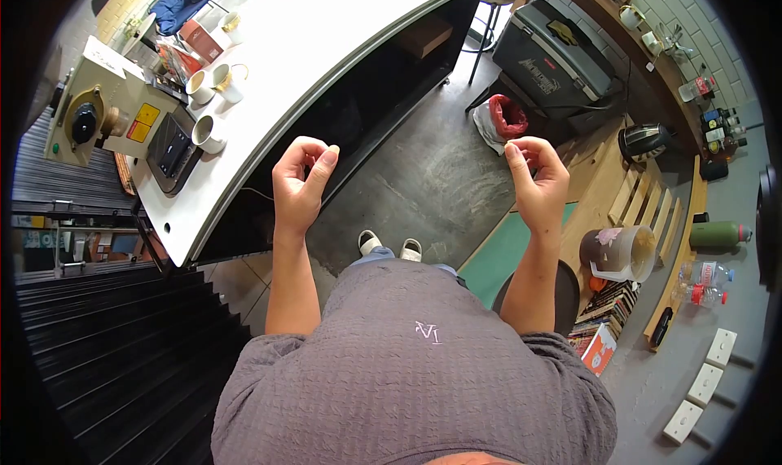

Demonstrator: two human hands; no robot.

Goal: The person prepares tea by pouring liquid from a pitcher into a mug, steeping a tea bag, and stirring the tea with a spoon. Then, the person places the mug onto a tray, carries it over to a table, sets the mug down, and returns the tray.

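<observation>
Both hands are raised in front of me above the floor, apart from each other. My left hand [304, 184] is closed, its fingers curled in towards the thumb, and nothing shows in it. It is nearest to the edge of the white counter [318, 37]. My right hand [539, 180] is curled the same way, thumb near the index finger, with no object visible. Beyond it stands a bin with a red liner [509, 116]. On the counter at the left are a white mug [209, 134], more cups and a black scale [173, 151].
A beige machine with a black knob [84, 123] stands far left. At right are a dark hard case [554, 57], a black kettle [645, 141], a plastic tub [619, 251], a green bottle [718, 234], water bottles [705, 284] and books [603, 314]. Grey floor [407, 180] lies between.
</observation>
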